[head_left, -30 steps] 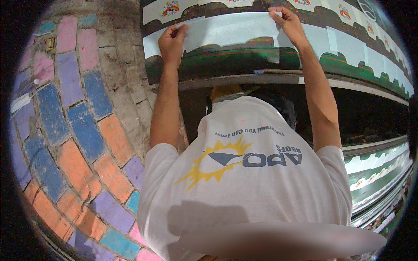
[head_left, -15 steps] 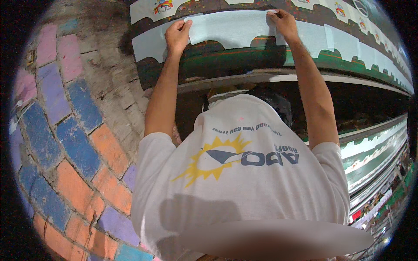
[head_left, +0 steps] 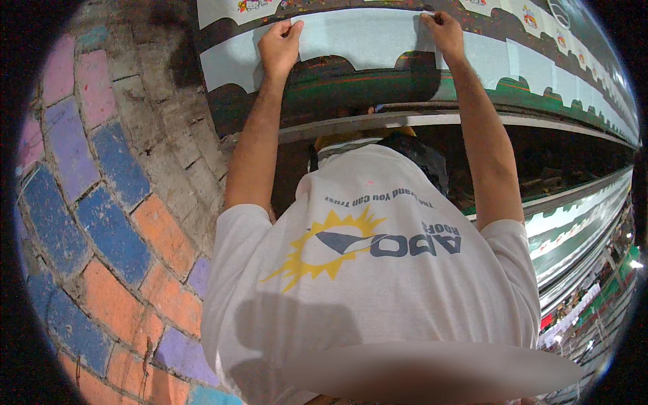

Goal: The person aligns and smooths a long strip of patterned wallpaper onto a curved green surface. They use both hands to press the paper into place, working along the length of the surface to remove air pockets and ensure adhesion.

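My left hand (head_left: pixel 282 42) pinches the top edge of a white, scallop-edged piece of thin sheet material (head_left: pixel 358 37), near its left part. My right hand (head_left: pixel 439 28) grips the same piece at its upper right, thumb and forefinger closed on it. The piece lies on a long, dark green board (head_left: pixel 344 91) marked with thin orange lines. More white pieces of the same shape (head_left: pixel 536 67) run on to the right, overlapping. Above them, a row of white pieces with small colourful cartoon prints (head_left: pixel 530 20) lies along the same board.
A pale ledge (head_left: pixel 486 121) edges the board over a dark gap. To the right, another long green surface (head_left: pixel 560 223) carries white pieces. At the left is paving of painted pink, purple, blue and orange blocks (head_left: pixel 108 209). My white T-shirt fills the lower middle.
My left hand has moved up and slightly right to the piece's top edge. My right hand has stayed near the upper right, still pinching. The whole view has shifted a little.
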